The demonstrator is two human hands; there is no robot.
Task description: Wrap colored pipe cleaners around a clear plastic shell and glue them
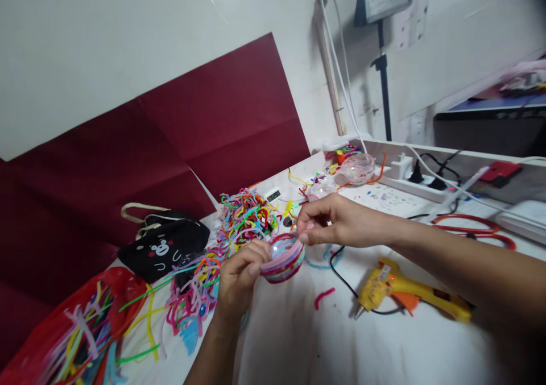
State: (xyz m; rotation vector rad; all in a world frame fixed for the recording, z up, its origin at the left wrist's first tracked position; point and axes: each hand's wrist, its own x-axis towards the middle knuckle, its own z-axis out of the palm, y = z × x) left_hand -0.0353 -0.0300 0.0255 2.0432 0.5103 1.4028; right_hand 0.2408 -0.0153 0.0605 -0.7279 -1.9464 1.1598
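A small round bowl [284, 272], wrapped in red, white and blue fuzzy strands, hangs tilted above the white table between my hands. My left hand [241, 268] grips its left rim, thumb and fingers pressed together. A pale pink strand runs along the near rim. My right hand [324, 220] is at the bowl's right rim, its thumb and forefinger pinched on the pink strand. A yellow glue gun [394, 288] lies on the table at the right, nozzle toward the left. Below the bowl lies a short crimson strand [325, 297].
Colourful fuzzy strands [245, 217] are piled at the left, beside a black bag [164, 248] and a red bag [46, 328] of more strands. Clear bowls [358, 169] stand at the back. A power strip [413, 185] and cables lie at the right.
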